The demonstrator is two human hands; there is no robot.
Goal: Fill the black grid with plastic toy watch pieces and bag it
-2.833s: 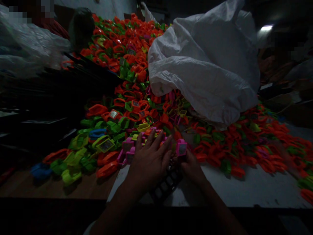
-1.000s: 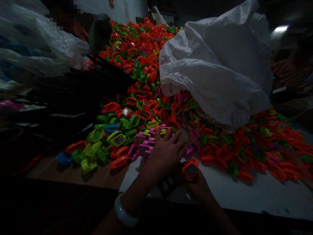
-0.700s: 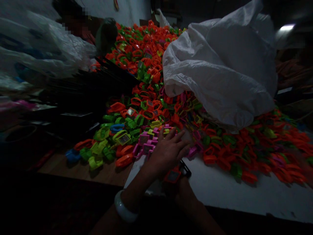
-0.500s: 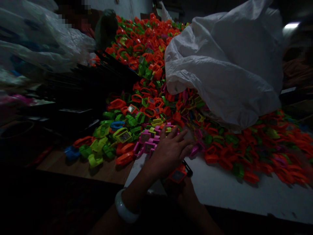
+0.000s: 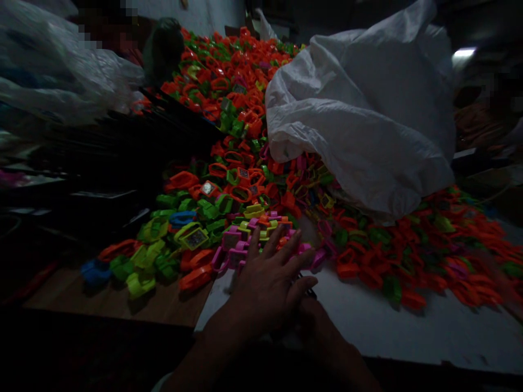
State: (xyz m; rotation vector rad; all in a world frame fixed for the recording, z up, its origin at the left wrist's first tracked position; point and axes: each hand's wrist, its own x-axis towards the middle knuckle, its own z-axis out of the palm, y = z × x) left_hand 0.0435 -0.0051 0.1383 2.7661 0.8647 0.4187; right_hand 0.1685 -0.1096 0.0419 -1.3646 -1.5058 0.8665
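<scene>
My left hand (image 5: 265,277) has its fingers spread, palm down. Its fingertips lie over a cluster of pink toy watches (image 5: 232,239), mixed with yellow and orange ones; whether they touch is unclear. Below and to the right of it, my right hand (image 5: 314,316) is partly covered by the left. Its fingers are hidden, and a dark edge of a black slotted piece (image 5: 311,293) shows between the two hands. The orange toy watch seen there earlier is now out of sight. Green, yellow and orange toy watches (image 5: 194,238) lie to the left.
A large heap of orange and green toy watches (image 5: 229,76) rises at the back. On it rests a white sack (image 5: 359,120). Black flat sheets (image 5: 110,147) are stacked at left, near clear plastic bags (image 5: 69,65). More watches (image 5: 376,261) lie along the white tabletop (image 5: 368,321).
My left hand has moved down and nearer, over the right hand, covering the orange toy watch and most of the black piece. The whole view has shifted slightly.
</scene>
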